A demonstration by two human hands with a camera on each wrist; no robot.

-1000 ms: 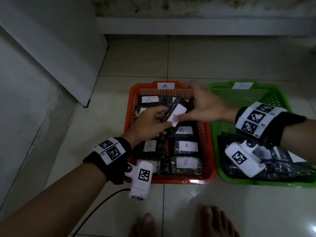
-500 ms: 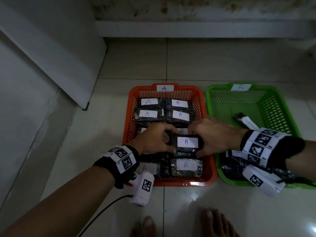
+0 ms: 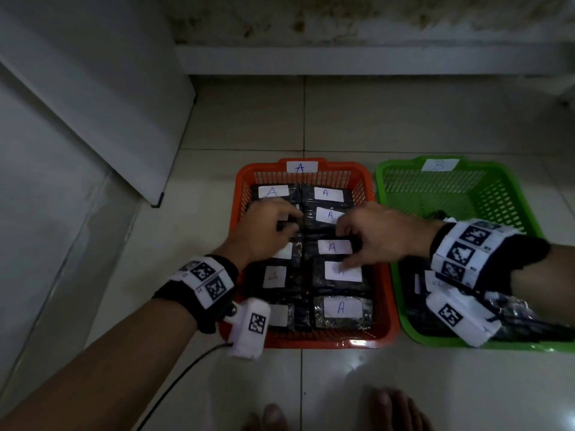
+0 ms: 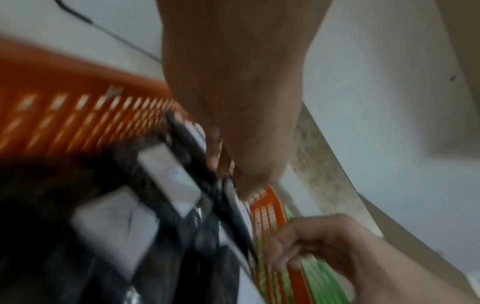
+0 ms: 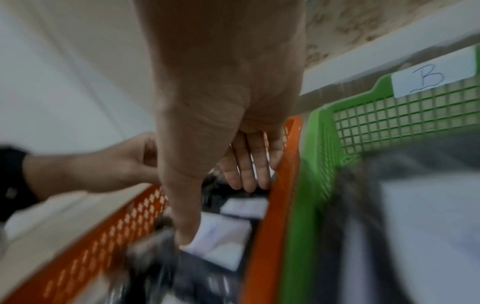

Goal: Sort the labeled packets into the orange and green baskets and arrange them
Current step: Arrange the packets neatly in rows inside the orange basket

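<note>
The dark packets with white "A" labels lie flat in two columns inside the orange basket, which carries an "A" tag on its far rim at 12 o'clock. The left hand sits over the left column, its fingers curled down onto a packet in the second row; the left wrist view is blurred, but shows the thumb and fingertips pinching a dark packet's edge. The right hand hovers over the right column with fingers loosely spread and bent, the fingertips touching the label of the fourth packet; whether it grips anything cannot be told. At 3 o'clock of the orange basket, just beside it, stands the green basket with a "B" tag; dark packets fill its near half, its far half shows bare mesh.

Both baskets rest on a pale glossy tiled floor. A stained wall with a white ledge runs across at 12 o'clock, and a white panel leans in from 10 o'clock. Bare toes show at 6 o'clock.

Half a second ago both hands gripped one "A" packet together in the right column's middle; now that packet lies flat in its row, and the hands have parted, the left moving to the far left column.
</note>
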